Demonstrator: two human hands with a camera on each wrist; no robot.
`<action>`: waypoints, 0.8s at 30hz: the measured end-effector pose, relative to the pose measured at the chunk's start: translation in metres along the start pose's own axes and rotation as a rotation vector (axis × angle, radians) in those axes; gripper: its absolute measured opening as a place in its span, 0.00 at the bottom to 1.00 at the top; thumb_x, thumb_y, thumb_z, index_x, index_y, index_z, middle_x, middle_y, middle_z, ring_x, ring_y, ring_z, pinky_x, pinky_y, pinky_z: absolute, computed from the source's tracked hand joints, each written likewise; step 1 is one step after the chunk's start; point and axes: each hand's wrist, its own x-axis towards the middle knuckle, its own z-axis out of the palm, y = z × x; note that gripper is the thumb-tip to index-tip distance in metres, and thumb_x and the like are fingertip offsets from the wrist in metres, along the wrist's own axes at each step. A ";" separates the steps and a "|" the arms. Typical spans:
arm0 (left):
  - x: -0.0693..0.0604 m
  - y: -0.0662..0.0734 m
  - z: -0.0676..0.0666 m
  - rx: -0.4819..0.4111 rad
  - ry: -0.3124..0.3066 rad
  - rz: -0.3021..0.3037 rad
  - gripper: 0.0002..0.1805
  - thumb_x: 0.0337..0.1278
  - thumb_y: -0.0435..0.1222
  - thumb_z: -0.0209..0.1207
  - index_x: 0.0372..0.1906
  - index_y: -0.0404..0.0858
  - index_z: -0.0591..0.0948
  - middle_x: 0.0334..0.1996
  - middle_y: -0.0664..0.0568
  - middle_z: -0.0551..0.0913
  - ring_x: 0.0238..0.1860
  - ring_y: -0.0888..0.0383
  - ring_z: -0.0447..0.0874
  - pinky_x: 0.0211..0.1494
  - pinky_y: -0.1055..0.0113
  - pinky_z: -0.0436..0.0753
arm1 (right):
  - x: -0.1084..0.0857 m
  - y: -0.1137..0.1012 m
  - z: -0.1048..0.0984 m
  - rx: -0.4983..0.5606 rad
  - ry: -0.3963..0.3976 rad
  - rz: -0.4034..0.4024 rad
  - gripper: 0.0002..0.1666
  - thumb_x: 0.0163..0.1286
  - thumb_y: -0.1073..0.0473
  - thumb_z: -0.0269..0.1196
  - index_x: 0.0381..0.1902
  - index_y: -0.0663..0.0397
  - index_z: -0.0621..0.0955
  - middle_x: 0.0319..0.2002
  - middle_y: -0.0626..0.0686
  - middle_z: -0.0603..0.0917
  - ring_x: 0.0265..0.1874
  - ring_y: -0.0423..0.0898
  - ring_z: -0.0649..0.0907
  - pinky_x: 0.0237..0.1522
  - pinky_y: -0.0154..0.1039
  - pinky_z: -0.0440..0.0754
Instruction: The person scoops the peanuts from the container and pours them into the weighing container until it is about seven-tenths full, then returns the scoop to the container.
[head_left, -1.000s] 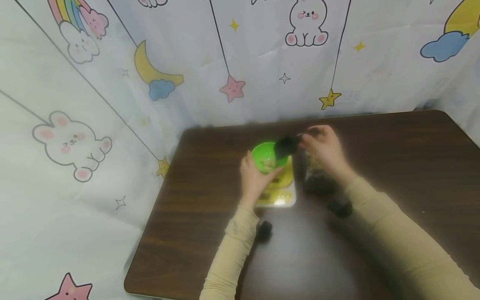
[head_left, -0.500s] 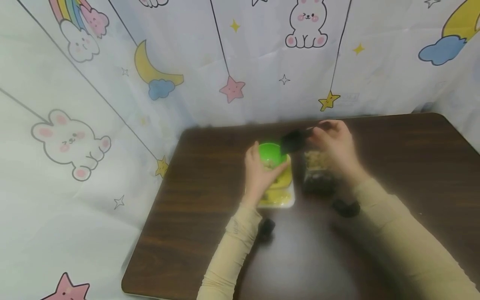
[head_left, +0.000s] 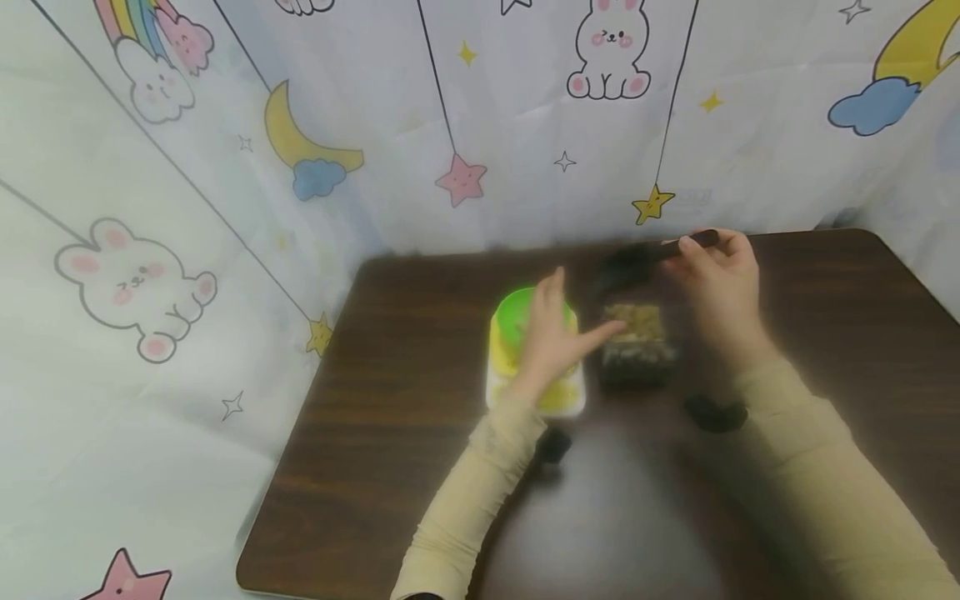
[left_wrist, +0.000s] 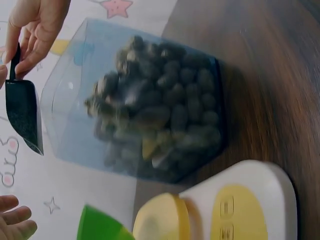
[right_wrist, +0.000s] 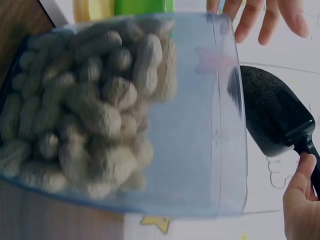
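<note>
My right hand (head_left: 723, 292) grips the handle of a black scoop (head_left: 628, 265), held above and behind a clear container of peanuts (head_left: 636, 333). In the right wrist view the scoop (right_wrist: 275, 110) hangs beside the container's rim, and no peanut shows in it. A green bowl (head_left: 514, 317) sits on a yellow and white scale (head_left: 570, 398) left of the container. My left hand (head_left: 551, 337), fingers spread, is over the bowl's right side in the head view; the left wrist view shows its fingertips apart from the green bowl (left_wrist: 100, 225).
Two small dark objects lie on the brown table (head_left: 360, 450): one (head_left: 553, 446) by my left sleeve, another (head_left: 716, 412) by my right wrist. A white curtain (head_left: 525, 108) with cartoon prints hangs behind and left of the table.
My right hand has moved right with the scoop, away from the bowl and to behind the container. My left hand has let go of the bowl and shifted right; the bowl stands on the scale.
</note>
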 end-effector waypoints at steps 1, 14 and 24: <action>0.000 0.002 0.002 -0.005 -0.004 0.009 0.63 0.30 0.67 0.65 0.73 0.59 0.42 0.74 0.53 0.49 0.73 0.52 0.53 0.71 0.50 0.64 | 0.001 -0.002 -0.002 -0.002 0.009 -0.006 0.22 0.55 0.66 0.68 0.44 0.57 0.70 0.33 0.52 0.80 0.27 0.43 0.85 0.35 0.33 0.86; -0.001 0.004 0.031 -0.019 -0.081 0.061 0.61 0.33 0.65 0.66 0.73 0.54 0.46 0.72 0.49 0.54 0.70 0.52 0.58 0.70 0.55 0.67 | -0.001 -0.008 -0.027 0.065 0.005 -0.071 0.18 0.60 0.72 0.62 0.46 0.59 0.70 0.33 0.55 0.85 0.31 0.45 0.85 0.32 0.32 0.85; -0.002 0.006 0.039 0.015 -0.077 0.095 0.55 0.40 0.63 0.64 0.73 0.52 0.51 0.69 0.48 0.59 0.66 0.53 0.65 0.68 0.60 0.71 | -0.003 -0.006 -0.033 -0.107 -0.037 -0.104 0.16 0.63 0.71 0.59 0.48 0.58 0.72 0.33 0.53 0.87 0.28 0.43 0.84 0.32 0.28 0.84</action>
